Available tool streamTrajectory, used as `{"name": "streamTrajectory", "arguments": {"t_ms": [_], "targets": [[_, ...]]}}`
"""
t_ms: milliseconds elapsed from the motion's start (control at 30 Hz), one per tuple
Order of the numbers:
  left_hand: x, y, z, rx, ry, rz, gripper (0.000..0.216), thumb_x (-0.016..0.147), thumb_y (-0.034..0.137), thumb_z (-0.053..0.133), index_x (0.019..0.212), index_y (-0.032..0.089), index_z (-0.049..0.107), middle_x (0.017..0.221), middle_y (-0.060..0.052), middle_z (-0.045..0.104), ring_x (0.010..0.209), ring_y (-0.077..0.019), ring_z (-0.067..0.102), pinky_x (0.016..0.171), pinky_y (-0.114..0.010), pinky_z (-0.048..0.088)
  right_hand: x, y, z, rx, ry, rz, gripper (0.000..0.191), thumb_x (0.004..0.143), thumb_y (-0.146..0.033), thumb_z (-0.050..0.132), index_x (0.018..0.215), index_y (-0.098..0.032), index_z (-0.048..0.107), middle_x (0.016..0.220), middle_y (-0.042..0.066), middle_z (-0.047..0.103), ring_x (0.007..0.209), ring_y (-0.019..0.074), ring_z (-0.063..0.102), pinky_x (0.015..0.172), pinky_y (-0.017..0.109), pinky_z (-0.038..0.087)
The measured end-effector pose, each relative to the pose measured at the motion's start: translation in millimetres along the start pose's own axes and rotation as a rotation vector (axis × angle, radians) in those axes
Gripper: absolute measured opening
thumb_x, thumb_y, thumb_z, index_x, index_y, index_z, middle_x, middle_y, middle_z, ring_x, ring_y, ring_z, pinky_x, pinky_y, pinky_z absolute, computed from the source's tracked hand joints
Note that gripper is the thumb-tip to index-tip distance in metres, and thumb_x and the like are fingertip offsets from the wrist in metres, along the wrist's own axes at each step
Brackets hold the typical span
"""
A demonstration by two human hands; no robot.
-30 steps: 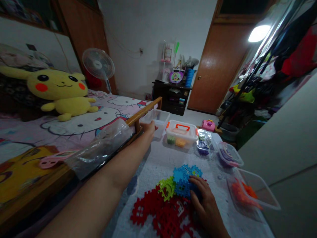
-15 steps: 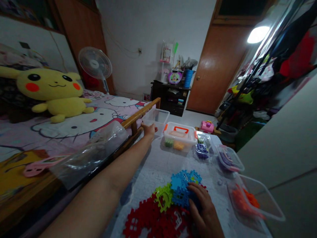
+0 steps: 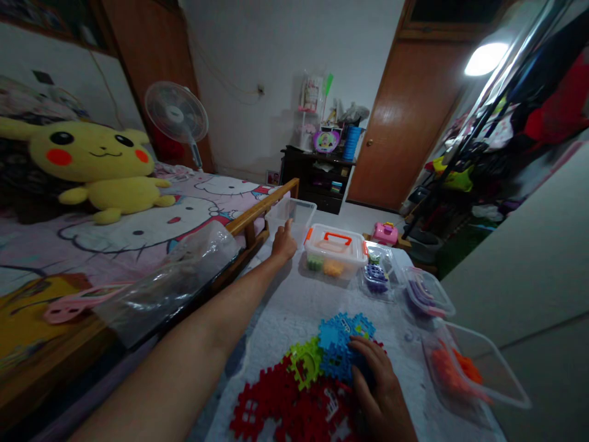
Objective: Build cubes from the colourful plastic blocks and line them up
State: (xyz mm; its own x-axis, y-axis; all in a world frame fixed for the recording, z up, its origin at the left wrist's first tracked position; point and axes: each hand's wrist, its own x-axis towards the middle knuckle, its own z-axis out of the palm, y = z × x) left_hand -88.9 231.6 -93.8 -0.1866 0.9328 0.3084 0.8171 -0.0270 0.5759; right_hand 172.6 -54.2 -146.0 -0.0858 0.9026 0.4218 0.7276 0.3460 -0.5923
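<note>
My left hand [image 3: 284, 242] is stretched far forward at the near left side of a clear plastic box [image 3: 304, 215]. Its index finger points up and away; the other fingers are partly hidden, and I see nothing held. My right hand [image 3: 380, 387] curves over the right side of a pile of blue notched building pieces [image 3: 338, 344], its thumb and fingers around a dark blue part. Beside them lie a lime green piece [image 3: 305, 363] and many red pieces [image 3: 285, 402], spread on the light cloth of the table.
A lidded box with an orange handle [image 3: 335, 248] stands mid-table. Rightward are a clear pack with purple pieces [image 3: 376, 279], a lidded tub [image 3: 426, 293] and an open box of orange pieces [image 3: 460, 368]. A wooden bed rail [image 3: 262, 209] and plastic bag [image 3: 179, 276] border the left.
My left hand has shifted slightly right from the clear box's left side and turned, with its index finger now raised. My right hand stays on the blue pieces.
</note>
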Motion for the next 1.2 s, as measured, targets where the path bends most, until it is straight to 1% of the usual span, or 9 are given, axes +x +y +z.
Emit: {"name": "streamTrajectory", "arguments": {"t_ms": [167,300,367,533,633,733,900,1067,1200], "targets": [[1,-5,-1,0.005,-0.040,0.018,0.077,0.078,0.007,0.051,0.151,0.019,0.030,0.122,-0.015,0.054,0.113,-0.0263,0.058,0.095,-0.035,0.046,11,-12,-16,0.029,-0.073,0.031,0.030,0.090,-0.038,0.055,0.115,-0.027,0.068,0.124,0.009,0.067,0.119,0.0279,0.061,0.104,0.051,0.049],[3,-8,-7,0.059,-0.111,0.035,0.081,0.080,0.011,0.055,0.153,0.019,0.023,0.127,-0.016,0.051,0.117,-0.0276,0.057,0.094,-0.035,0.047,43,-24,-37,0.036,-0.067,0.014,0.029,0.093,-0.039,0.052,0.113,-0.026,0.068,0.125,0.010,0.065,0.118,0.0264,0.060,0.101,0.047,0.050],[4,-7,-11,0.075,-0.134,0.038,0.081,0.079,0.011,0.056,0.153,0.019,0.023,0.129,-0.017,0.051,0.118,-0.0279,0.057,0.094,-0.035,0.047,63,-24,-41,0.021,-0.050,-0.022,0.029,0.093,-0.038,0.052,0.113,-0.024,0.067,0.124,0.010,0.066,0.117,0.0262,0.060,0.102,0.048,0.048],[1,2,-24,0.101,-0.146,0.054,0.080,0.079,0.009,0.054,0.153,0.019,0.026,0.130,-0.018,0.052,0.119,-0.0292,0.057,0.097,-0.036,0.046,111,-10,-30,-0.048,-0.023,-0.086,0.029,0.090,-0.035,0.052,0.110,-0.019,0.067,0.120,0.013,0.067,0.115,0.0270,0.060,0.102,0.049,0.046],[-3,6,-29,0.163,-0.136,0.064,0.078,0.082,0.011,0.051,0.154,0.021,0.024,0.129,-0.019,0.054,0.118,-0.0307,0.058,0.095,-0.038,0.047,141,-4,-27,-0.106,0.056,-0.122,0.032,0.089,-0.031,0.051,0.114,-0.016,0.065,0.124,0.015,0.064,0.119,0.0279,0.056,0.105,0.049,0.043],[-4,9,-31,0.247,-0.159,0.060,0.075,0.083,0.013,0.052,0.153,0.021,0.027,0.127,-0.019,0.057,0.113,-0.0308,0.061,0.093,-0.038,0.048,176,0,-26,-0.167,0.108,-0.154,0.033,0.089,-0.029,0.050,0.116,-0.017,0.065,0.126,0.015,0.063,0.122,0.0291,0.053,0.109,0.050,0.038],[-1,14,-38,0.289,-0.169,0.092,0.069,0.082,0.011,0.053,0.148,0.018,0.035,0.130,-0.020,0.056,0.119,-0.0325,0.057,0.097,-0.041,0.047,228,11,-9,-0.276,0.008,-0.079,0.050,0.086,-0.027,0.053,0.133,-0.011,0.054,0.136,0.018,0.057,0.127,0.0311,0.049,0.109,0.048,0.036],[0,18,-43,0.286,-0.187,0.104,0.071,0.080,0.008,0.053,0.148,0.016,0.034,0.131,-0.020,0.055,0.120,-0.0309,0.057,0.099,-0.039,0.046,249,16,10,-0.317,-0.028,-0.034,0.053,0.090,-0.030,0.050,0.137,-0.006,0.049,0.138,0.021,0.054,0.129,0.0299,0.048,0.109,0.043,0.036],[2,17,-40,0.277,-0.191,0.106,0.072,0.079,0.010,0.057,0.148,0.017,0.034,0.130,-0.019,0.056,0.118,-0.0308,0.058,0.097,-0.039,0.047,253,12,12,-0.361,-0.061,0.004,0.051,0.092,-0.030,0.048,0.139,-0.010,0.048,0.136,0.019,0.057,0.126,0.0300,0.050,0.106,0.043,0.036]]}}
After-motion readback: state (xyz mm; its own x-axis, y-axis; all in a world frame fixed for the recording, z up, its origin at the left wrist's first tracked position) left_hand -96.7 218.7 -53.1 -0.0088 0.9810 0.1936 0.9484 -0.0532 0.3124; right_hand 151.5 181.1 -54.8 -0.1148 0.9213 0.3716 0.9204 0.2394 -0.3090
